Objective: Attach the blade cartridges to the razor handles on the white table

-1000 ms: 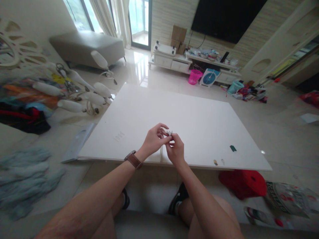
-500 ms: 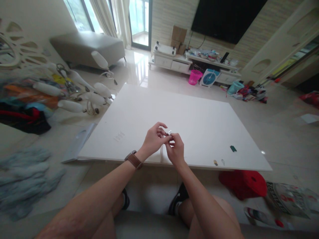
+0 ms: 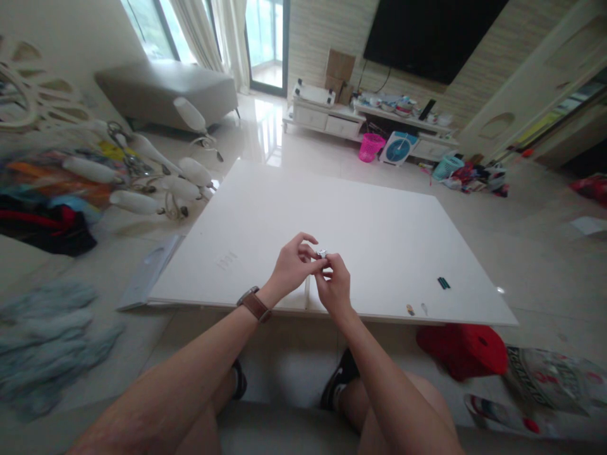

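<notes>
A small shiny silver-white piece [image 3: 322, 253], too small to name, is pinched between the fingertips of both hands above the near middle of the white tabletop [image 3: 360, 221]. My left hand [image 3: 294, 262] reaches it from the left, thumb forward and fingers curled, with a brown-strapped watch [image 3: 255, 304] at the wrist. On the other side my right hand [image 3: 334, 284] closes thumb and fingers on the same piece. The fingers hide its lower part.
Several thin pale strips [image 3: 227, 260] lie at the table's left. Towards the right are dark green pieces [image 3: 443, 283], a small brownish item [image 3: 410, 309] and a clear one [image 3: 424, 309]. A red stool-like object [image 3: 467, 351] stands below the near edge. A white-shaded lamp [image 3: 137, 202] is at left.
The silver-white piece has turned slightly between the fingertips. Both hands stay in nearly the same place.
</notes>
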A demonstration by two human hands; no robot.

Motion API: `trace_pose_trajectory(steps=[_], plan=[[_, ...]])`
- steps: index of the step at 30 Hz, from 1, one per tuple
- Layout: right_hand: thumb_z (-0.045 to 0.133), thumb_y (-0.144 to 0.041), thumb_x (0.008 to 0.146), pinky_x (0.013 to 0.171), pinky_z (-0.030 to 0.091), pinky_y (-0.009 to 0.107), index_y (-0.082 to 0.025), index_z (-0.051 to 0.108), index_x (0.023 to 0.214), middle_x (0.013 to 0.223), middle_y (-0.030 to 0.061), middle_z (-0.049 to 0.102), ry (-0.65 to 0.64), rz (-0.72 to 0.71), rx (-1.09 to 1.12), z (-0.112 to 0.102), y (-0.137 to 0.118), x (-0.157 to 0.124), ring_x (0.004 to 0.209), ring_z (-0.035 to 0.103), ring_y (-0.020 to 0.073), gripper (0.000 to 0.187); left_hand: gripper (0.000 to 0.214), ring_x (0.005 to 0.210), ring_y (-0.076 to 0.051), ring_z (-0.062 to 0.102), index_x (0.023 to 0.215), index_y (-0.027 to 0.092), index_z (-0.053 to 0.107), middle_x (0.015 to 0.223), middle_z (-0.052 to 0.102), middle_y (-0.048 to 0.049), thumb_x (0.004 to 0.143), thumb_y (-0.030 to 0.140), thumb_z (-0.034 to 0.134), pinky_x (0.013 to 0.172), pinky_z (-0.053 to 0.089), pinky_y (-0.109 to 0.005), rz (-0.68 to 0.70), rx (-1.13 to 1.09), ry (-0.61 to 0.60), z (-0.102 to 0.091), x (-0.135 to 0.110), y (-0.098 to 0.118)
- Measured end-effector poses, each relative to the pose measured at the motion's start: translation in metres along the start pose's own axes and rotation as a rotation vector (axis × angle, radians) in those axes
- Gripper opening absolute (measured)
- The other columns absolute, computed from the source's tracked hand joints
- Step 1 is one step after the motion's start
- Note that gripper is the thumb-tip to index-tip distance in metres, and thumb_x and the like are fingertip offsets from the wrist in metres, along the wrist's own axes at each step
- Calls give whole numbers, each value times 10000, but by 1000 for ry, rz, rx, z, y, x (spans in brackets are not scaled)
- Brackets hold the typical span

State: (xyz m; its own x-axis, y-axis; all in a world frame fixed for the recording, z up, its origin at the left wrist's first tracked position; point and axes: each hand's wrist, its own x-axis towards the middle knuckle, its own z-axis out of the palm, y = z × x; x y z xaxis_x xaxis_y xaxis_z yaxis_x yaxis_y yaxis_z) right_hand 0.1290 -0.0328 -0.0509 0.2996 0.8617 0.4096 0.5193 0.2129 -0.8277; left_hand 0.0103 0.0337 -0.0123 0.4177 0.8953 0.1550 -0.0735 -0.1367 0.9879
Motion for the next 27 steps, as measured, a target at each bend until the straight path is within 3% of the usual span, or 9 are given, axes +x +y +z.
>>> trace_pose_trajectory(steps=[17,23,27], plan=[[578,-180,891,617,599,238,-246,580,987,965,17,560,56,-25,-12,-2,-2,2,856,596,151,117,471,529,-51,548,1091,165,622,845,646,1,685,298,820,508,469,-179,-61,-67,-61,0,2,-5],[601,-241,919,651,610,276,-248,587,1096,981,22,658,80,41,75,-1,-4,2,830,671,154,178,288,582,-85,571,848,131,744,864,630,-40,772,409,749,516,488,-219,-39,-72,-142,1,4,-8],[609,-274,931,655,608,282,-233,585,1030,887,2,678,78,59,119,-3,-8,3,777,685,149,110,323,624,-111,602,878,143,777,897,680,-63,757,441,761,552,511,-241,-58,-114,-135,2,6,-6]])
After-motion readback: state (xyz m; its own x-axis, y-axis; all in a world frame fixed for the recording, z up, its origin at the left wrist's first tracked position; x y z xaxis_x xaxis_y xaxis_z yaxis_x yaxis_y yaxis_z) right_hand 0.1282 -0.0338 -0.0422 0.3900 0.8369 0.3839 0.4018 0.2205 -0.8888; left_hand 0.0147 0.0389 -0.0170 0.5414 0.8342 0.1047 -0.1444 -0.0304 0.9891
